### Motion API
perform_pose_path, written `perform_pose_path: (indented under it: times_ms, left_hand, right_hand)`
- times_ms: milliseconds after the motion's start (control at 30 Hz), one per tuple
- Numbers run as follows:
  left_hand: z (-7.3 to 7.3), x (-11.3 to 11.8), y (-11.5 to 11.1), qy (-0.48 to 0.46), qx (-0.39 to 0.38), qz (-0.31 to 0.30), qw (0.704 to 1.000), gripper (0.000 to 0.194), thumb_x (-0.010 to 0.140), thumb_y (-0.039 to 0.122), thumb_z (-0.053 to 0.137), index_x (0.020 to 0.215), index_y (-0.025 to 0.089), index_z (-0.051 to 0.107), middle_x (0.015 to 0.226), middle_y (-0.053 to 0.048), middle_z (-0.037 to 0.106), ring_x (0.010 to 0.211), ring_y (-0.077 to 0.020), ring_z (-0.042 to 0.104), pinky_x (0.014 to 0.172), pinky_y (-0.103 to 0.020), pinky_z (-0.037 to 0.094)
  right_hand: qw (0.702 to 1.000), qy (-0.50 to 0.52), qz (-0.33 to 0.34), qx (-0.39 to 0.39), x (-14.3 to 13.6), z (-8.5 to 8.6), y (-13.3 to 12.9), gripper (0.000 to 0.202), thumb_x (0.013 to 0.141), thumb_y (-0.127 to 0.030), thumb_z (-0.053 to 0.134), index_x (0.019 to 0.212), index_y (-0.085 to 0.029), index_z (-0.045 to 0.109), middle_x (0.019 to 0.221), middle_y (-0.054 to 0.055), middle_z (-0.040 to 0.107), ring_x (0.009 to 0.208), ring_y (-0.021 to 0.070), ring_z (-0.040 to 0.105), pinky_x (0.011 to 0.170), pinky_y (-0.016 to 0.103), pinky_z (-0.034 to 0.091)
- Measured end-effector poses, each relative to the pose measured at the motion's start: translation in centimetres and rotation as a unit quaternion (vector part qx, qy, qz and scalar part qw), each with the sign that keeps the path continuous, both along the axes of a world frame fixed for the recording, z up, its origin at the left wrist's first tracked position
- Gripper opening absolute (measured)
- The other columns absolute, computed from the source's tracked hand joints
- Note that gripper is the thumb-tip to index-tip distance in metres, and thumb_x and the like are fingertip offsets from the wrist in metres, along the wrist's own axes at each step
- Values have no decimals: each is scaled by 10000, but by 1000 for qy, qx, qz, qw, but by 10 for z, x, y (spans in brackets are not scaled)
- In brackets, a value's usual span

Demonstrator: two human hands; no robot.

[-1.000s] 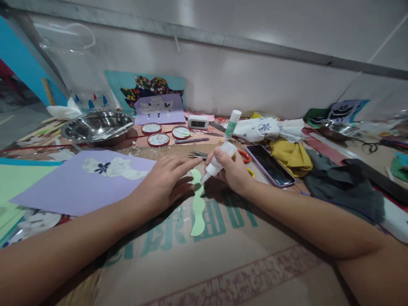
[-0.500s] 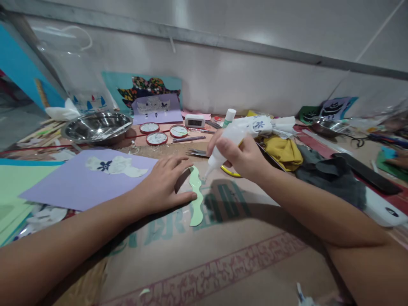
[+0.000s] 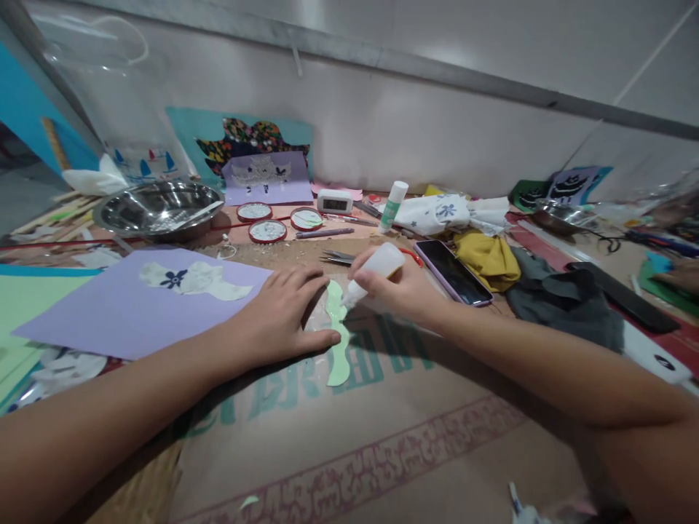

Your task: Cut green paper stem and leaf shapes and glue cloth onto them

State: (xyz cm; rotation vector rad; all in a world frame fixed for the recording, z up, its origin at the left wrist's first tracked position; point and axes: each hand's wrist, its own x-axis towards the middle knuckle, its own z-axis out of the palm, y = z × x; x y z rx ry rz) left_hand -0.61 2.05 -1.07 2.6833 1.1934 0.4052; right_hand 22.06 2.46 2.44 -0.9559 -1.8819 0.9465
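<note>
A wavy strip of light green paper (image 3: 339,356) lies on the printed cardboard (image 3: 295,444). Wet glue shines on its upper part. My left hand (image 3: 287,313) rests flat with fingers spread, its thumb pressing the strip's left edge. My right hand (image 3: 398,287) grips a white squeeze glue bottle (image 3: 382,263), tilted so that its nozzle points down at the strip's upper right edge. Whether the nozzle touches the paper I cannot tell. Left of my left hand lies a purple sheet (image 3: 109,306) bearing a white fabric cutout (image 3: 212,282) with a dark blue flower.
Behind my hands lie scissors (image 3: 337,257), a glue stick (image 3: 393,207), a phone (image 3: 453,273) and yellow cloth (image 3: 486,258). A steel bowl (image 3: 158,211) stands back left beside several small red-rimmed round dishes (image 3: 267,231). Another person's hand (image 3: 682,273) shows at the far right.
My right hand has lowered the glue bottle and brought its nozzle left to the green strip. The phone behind it now shows more fully. My left hand stays on the paper.
</note>
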Motion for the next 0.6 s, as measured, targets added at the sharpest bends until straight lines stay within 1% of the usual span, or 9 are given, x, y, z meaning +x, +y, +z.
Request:
perform_pose_path:
  times_ms: [100, 200, 333, 500, 600]
  left_hand:
    - [-1, 0, -1, -4, 8, -8, 1000, 796, 814, 660, 621, 1417, 153, 506, 1502, -202, 468, 1362, -396, 428, 1114, -581, 352]
    - [-2, -1, -1, -3, 15, -7, 1000, 795, 802, 663, 629, 1402, 154, 515, 1498, -204, 471, 1365, -403, 426, 1121, -574, 346]
    - [-2, 0, -2, -7, 14, -4, 1000, 785, 792, 622, 650, 1396, 137, 520, 1485, -210, 483, 1352, -416, 438, 1126, -586, 340]
    - [-1, 2, -2, -7, 21, -5, 1000, 772, 783, 595, 666, 1394, 145, 524, 1474, -200, 494, 1348, -400, 446, 1127, -566, 350]
    - [-1, 3, -2, 0, 18, -3, 1000, 798, 780, 595, 667, 1397, 110, 523, 1472, -217, 494, 1346, -399, 447, 1129, -564, 348]
  right_hand:
    - [1000, -5, -15, 15, -2, -13, 1, 313, 889, -476, 638, 854, -165, 652, 750, 26, 653, 676, 147, 597, 609, 249, 472]
    - [999, -25, 8, 23, -3, -19, -2, 271, 884, -439, 638, 843, -171, 652, 728, 22, 660, 650, 146, 597, 593, 248, 465]
    - [998, -40, 35, 45, -5, -20, -4, 255, 880, -415, 644, 832, -165, 650, 684, 14, 644, 590, 131, 565, 550, 240, 435]
    - [995, -51, 45, 68, -10, -21, -1, 224, 864, -400, 675, 872, -177, 656, 778, 22, 680, 627, 132, 578, 586, 246, 437]
    - [995, -53, 49, 72, -10, -21, -1, 216, 863, -383, 671, 823, -174, 641, 708, 0, 633, 588, 117, 540, 577, 242, 427]
